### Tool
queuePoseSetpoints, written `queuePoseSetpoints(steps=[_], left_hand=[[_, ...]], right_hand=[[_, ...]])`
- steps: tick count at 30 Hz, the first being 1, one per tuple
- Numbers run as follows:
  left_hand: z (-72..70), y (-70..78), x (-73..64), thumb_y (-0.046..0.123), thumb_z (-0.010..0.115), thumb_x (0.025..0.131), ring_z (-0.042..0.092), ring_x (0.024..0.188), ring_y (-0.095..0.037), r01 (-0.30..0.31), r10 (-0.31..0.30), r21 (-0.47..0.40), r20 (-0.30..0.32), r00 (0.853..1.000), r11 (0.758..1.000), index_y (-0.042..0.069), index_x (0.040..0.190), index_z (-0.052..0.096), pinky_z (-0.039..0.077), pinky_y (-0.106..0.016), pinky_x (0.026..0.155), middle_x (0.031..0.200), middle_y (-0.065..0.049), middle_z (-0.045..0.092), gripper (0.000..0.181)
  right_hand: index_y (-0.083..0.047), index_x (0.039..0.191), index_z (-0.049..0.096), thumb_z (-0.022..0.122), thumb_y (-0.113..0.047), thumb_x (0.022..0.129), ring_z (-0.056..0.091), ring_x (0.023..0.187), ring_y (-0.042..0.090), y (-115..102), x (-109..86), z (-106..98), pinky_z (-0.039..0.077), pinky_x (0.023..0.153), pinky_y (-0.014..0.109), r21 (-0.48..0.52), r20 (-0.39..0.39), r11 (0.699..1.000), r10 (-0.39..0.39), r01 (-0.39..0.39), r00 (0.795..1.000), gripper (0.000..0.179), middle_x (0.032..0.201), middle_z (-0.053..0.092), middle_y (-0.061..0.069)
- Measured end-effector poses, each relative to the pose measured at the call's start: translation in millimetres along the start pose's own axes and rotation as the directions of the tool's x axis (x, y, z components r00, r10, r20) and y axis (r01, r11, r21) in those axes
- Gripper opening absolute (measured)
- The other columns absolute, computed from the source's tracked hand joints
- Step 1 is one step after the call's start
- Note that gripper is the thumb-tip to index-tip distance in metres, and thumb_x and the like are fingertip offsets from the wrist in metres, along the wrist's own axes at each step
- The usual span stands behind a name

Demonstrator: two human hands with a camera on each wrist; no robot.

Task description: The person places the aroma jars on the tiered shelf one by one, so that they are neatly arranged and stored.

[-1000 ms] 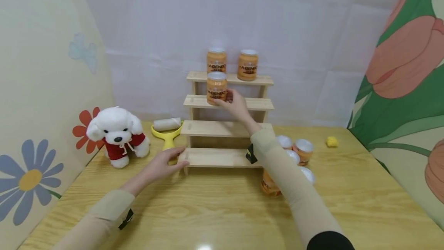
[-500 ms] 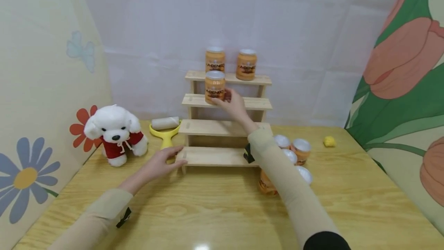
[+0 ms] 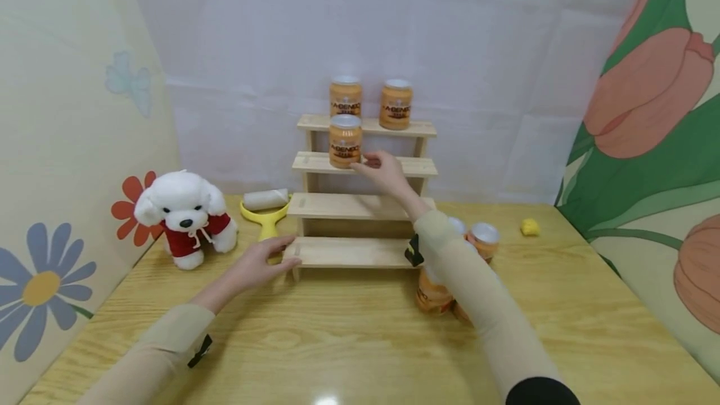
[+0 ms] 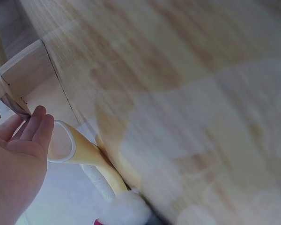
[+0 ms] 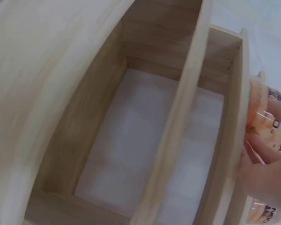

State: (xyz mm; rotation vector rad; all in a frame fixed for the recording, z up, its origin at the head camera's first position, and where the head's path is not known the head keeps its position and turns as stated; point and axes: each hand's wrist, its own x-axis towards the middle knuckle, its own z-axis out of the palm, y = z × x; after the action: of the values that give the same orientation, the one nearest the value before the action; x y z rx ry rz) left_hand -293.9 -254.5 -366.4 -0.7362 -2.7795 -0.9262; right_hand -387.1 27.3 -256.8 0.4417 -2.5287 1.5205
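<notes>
Your right hand (image 3: 388,175) has just slid its thumb off the front of the jar (image 3: 345,142), back to the jar's right edge. Its fingers now look parted and loosened, though whether a fingertip still brushes the jar you cannot tell. The jar stands upright at the left of the second-highest shelf (image 3: 419,168), nearer to you than the left one of the two top jars (image 3: 396,105). Your left hand (image 3: 260,265) still pinches the left end of the lowest shelf (image 3: 349,252), probably steadying the wooden stand (image 3: 360,205). So this jar's placing looks all but done, while other jars (image 3: 432,292) remain on the desk (image 3: 349,336), right of the stand.
</notes>
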Motion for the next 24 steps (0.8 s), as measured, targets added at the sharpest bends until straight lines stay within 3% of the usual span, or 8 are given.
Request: queuePoseSetpoints(steps=[7, 17, 24], left_hand=[[3.1, -1.1, -0.5, 0.035, 0.065, 0.089, 0.054, 0.118, -0.039, 0.007, -0.007, -0.009, 0.003, 1.000, 1.000, -0.006, 0.133, 0.048, 0.044, -0.050, 0.099, 0.133, -0.024, 0.051, 0.063], [0.3, -0.7, -0.7, 0.036, 0.064, 0.089, 0.053, 0.118, -0.040, 0.010, -0.010, -0.009, 0.004, 1.000, 1.000, -0.007, 0.133, 0.048, 0.043, -0.051, 0.099, 0.134, -0.025, 0.050, 0.063], [0.6, -5.4, 1.0, 0.037, 0.064, 0.089, 0.052, 0.119, -0.040, 0.003, -0.003, -0.004, 0.000, 1.000, 1.000, -0.006, 0.133, 0.048, 0.044, -0.051, 0.099, 0.133, -0.025, 0.051, 0.063]], right_hand=[[-0.005, 0.134, 0.051, 0.065, -0.036, 0.088, 0.053, 0.122, 0.024, 3.6, -11.1, -29.1, 0.046, 0.100, 0.035, -0.081, 0.114, 0.997, 0.010, -0.001, 0.993, 0.056, 0.135, 0.054, 0.010], [-0.003, 0.136, 0.047, 0.062, -0.024, 0.091, 0.049, 0.126, 0.027, 10.5, -35.3, -73.0, 0.042, 0.105, 0.038, -0.019, 0.177, 0.999, -0.039, 0.043, 0.983, 0.052, 0.138, 0.051, 0.014], [-0.005, 0.137, 0.046, 0.062, -0.027, 0.091, 0.048, 0.126, 0.029, 23.8, -54.3, -97.8, 0.039, 0.106, 0.043, -0.014, 0.185, 0.999, -0.035, 0.038, 0.982, 0.053, 0.139, 0.049, 0.015]])
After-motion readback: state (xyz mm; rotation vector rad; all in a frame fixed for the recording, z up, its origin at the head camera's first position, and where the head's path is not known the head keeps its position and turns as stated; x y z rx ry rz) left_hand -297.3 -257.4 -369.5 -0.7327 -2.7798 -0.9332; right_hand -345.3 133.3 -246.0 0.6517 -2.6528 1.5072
